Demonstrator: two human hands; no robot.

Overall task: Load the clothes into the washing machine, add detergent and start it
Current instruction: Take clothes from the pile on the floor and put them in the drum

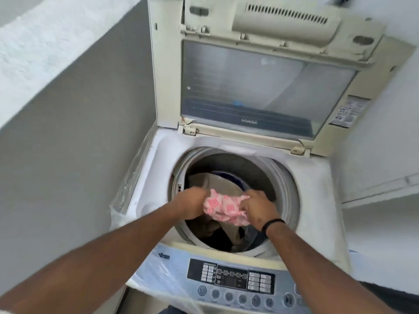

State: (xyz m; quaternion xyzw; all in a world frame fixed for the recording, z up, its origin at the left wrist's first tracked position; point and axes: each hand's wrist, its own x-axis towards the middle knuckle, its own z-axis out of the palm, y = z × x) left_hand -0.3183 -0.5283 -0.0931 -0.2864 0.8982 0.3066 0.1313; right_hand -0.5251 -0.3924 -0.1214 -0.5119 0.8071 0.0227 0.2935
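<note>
Your left hand point(192, 203) and right hand point(258, 207) pinched opposite ends of a pink cloth point(223, 208), likely soft and light, above the washer drum point(288, 189).

1. Both bare forearms reach forward, converging
2. The left hand point(191, 203) is knuckles up, fingers curled, gripping a bunched pink-and-white patterned cloth point(224, 208)
3. The right hand point(257, 208), a black band point(272, 223) on its wrist, pinches the cloth's other end

A bunched pink-and-white patterned garment point(224, 209) is hanging over the open drum point(281, 177) of the top-loading washing machine point(317, 200), beige clothes point(223, 182) lying inside, lid point(260, 87) standing raised.
</note>
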